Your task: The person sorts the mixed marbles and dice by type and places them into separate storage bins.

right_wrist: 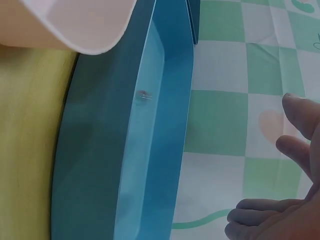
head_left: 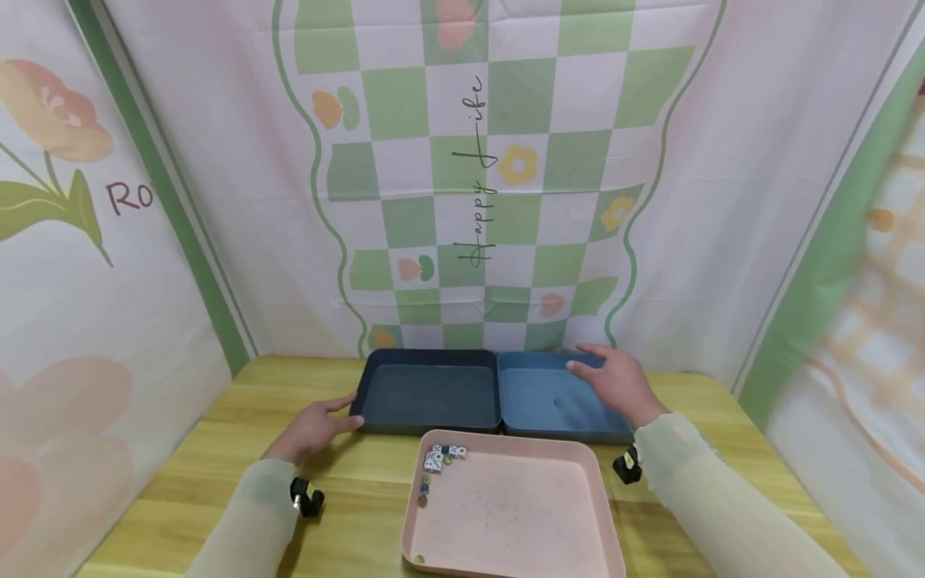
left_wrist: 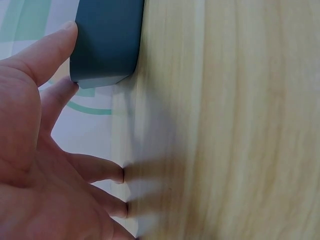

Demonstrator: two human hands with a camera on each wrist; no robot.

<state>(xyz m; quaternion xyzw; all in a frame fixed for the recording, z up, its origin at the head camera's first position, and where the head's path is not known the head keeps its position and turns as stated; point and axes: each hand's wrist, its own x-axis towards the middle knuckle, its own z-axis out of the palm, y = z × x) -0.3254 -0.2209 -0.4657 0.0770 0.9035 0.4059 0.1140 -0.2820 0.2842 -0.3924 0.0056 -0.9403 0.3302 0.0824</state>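
Observation:
My left hand (head_left: pixel 314 429) is at the left end of a dark blue-green tray (head_left: pixel 426 425). Its straight thumb and index finger touch the tray's corner, and the other fingertips reach down to the tabletop in the left wrist view. Fingers spread apart, my right hand (head_left: pixel 621 385) is raised over the right part of a blue tray (head_left: pixel 520 421) and holds nothing. One tiny object with thin pale prongs (right_wrist: pixel 144 95) lies inside the blue tray. Nearer me, a pink tray (head_left: pixel 520 506) holds several white dice (head_left: pixel 433 461) and small round pieces (head_left: pixel 424 488) along its left side.
The two darker trays stand side by side at the back of the wooden table (head_left: pixel 361 498), against a checkered curtain (head_left: pixel 462 160). The pink tray sits in front of them, close to their front walls. Fabric also hangs at the left and right.

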